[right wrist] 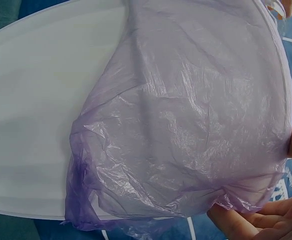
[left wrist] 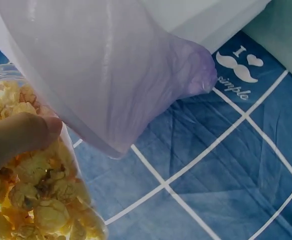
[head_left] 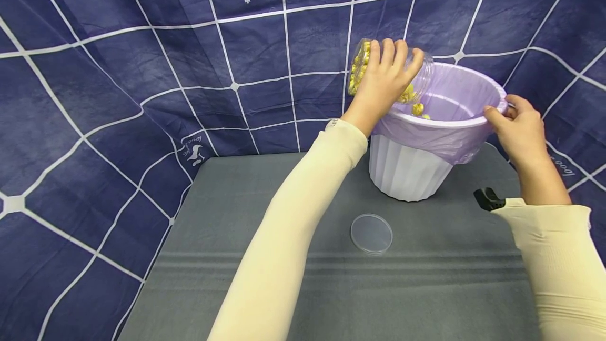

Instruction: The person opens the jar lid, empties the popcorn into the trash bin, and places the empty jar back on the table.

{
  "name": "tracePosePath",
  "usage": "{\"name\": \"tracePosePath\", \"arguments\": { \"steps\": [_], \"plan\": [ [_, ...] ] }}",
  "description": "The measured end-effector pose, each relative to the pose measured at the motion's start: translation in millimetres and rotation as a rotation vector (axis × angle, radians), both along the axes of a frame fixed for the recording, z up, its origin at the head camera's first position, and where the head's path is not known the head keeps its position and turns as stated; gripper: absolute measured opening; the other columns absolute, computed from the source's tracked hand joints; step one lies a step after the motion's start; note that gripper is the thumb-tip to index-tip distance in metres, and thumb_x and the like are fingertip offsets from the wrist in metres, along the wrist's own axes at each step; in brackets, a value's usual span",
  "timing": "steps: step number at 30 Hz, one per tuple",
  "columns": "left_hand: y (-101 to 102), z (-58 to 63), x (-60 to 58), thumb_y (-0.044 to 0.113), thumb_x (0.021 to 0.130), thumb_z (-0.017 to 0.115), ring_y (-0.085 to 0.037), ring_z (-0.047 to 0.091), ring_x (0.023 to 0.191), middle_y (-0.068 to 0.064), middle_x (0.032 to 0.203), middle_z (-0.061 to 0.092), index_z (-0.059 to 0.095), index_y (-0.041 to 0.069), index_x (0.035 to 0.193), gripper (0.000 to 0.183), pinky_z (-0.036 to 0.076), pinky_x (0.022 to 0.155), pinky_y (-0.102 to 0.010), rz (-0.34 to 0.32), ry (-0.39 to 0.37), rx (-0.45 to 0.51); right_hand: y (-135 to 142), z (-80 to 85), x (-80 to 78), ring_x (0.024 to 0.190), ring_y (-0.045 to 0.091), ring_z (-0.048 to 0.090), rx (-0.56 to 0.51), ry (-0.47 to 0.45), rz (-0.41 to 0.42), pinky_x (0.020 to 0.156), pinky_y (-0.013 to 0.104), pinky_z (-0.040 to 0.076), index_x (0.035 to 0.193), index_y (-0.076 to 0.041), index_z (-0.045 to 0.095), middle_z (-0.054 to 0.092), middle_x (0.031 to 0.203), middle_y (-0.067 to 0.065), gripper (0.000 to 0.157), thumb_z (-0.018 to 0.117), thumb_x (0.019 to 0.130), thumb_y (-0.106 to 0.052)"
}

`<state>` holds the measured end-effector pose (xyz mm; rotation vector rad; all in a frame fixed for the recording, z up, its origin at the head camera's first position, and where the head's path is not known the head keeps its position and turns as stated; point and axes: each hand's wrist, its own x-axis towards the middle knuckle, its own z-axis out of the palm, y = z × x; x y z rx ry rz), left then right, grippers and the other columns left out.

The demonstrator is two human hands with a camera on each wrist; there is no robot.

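Observation:
My left hand [head_left: 387, 70] grips a clear plastic jar [head_left: 358, 67] of yellow popcorn [left wrist: 40, 175], tipped on its side with its mouth over the rim of a white trash can [head_left: 409, 167]. Several popcorn pieces [head_left: 417, 109] are at the jar's mouth and just inside the can. A thin purple bag [head_left: 426, 138] lines the can and folds down over its outside. At the can's right side my right hand [head_left: 521, 125] pinches the bag-covered rim [right wrist: 287, 100], thumb on top and fingers beneath. The can's lower inside is hidden.
A round clear lid [head_left: 371, 233] lies on the grey tabletop [head_left: 246, 225] in front of the can. Behind and at the sides hangs a blue cloth [head_left: 255, 99] with white grid lines. A black strap piece [head_left: 490, 199] sticks out by the right sleeve.

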<state>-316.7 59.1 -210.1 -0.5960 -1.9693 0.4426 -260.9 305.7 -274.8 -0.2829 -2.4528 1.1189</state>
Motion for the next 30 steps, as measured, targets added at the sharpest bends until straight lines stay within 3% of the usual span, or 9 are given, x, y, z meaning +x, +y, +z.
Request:
{"name": "tracePosePath", "arguments": {
  "steps": [9, 11, 13, 18, 22, 30],
  "plan": [
    [-2.8, 1.6, -0.8, -0.001, 0.092, 0.004, -0.029, 0.045, 0.118, -0.01, 0.125, 0.047, 0.038, 0.017, 0.125, 0.051, 0.032, 0.103, -0.045, 0.001, 0.052, -0.192, -0.9, -0.2, -0.1, 0.059, -0.023, 0.039, -0.015, -0.01, -0.003, 0.056, -0.001, 0.034, 0.139, -0.001, 0.03, 0.056, 0.118, 0.009, 0.065, 0.049, 0.087, -0.037],
    [-2.9, 1.6, -1.4, -0.001, 0.092, 0.002, -0.03, 0.044, 0.119, -0.01, 0.126, 0.046, 0.037, 0.017, 0.126, 0.052, 0.031, 0.103, -0.045, 0.007, 0.052, -0.241, -1.0, -0.6, 0.3, 0.059, -0.023, 0.04, -0.025, -0.003, 0.001, 0.056, -0.001, 0.034, 0.139, -0.001, 0.031, 0.058, 0.113, 0.003, 0.065, 0.049, 0.087, -0.036],
    [-3.0, 1.5, -1.9, -0.001, 0.092, 0.0, -0.031, 0.043, 0.121, -0.012, 0.127, 0.045, 0.035, 0.015, 0.127, 0.052, 0.031, 0.104, -0.046, 0.01, 0.055, -0.294, -1.0, -0.9, 0.7, 0.059, -0.023, 0.041, -0.036, 0.012, 0.007, 0.055, 0.0, 0.035, 0.138, 0.0, 0.032, 0.057, 0.098, -0.013, 0.064, 0.05, 0.087, -0.035],
    [-2.7, 1.9, -2.4, -0.003, 0.09, -0.002, -0.035, 0.038, 0.126, -0.017, 0.133, 0.04, 0.03, 0.008, 0.129, 0.052, 0.027, 0.107, -0.047, 0.002, 0.067, -0.458, -2.0, -1.0, 0.9, 0.058, -0.021, 0.042, -0.078, 0.045, 0.032, 0.054, 0.0, 0.036, 0.136, 0.003, 0.033, 0.041, 0.071, -0.035, 0.063, 0.051, 0.087, -0.032],
    [-1.8, 2.5, -1.6, -0.004, 0.09, -0.003, -0.038, 0.034, 0.129, -0.021, 0.136, 0.035, 0.026, 0.004, 0.131, 0.05, 0.024, 0.109, -0.047, -0.039, 0.051, -0.539, -2.5, -0.9, 1.2, 0.059, -0.021, 0.043, -0.087, 0.043, 0.035, 0.054, 0.0, 0.036, 0.135, 0.004, 0.033, 0.039, 0.068, -0.037, 0.062, 0.051, 0.087, -0.031],
    [-3.0, 3.1, -0.6, -0.005, 0.09, -0.003, -0.038, 0.028, 0.132, -0.022, 0.139, 0.03, 0.021, 0.003, 0.134, 0.051, 0.018, 0.112, -0.046, -0.061, 0.05, -0.591, -2.2, -0.7, 1.0, 0.058, -0.021, 0.043, -0.095, 0.041, 0.037, 0.054, 0.001, 0.036, 0.135, 0.005, 0.033, 0.04, 0.068, -0.037, 0.063, 0.051, 0.087, -0.032]
  ]
}}
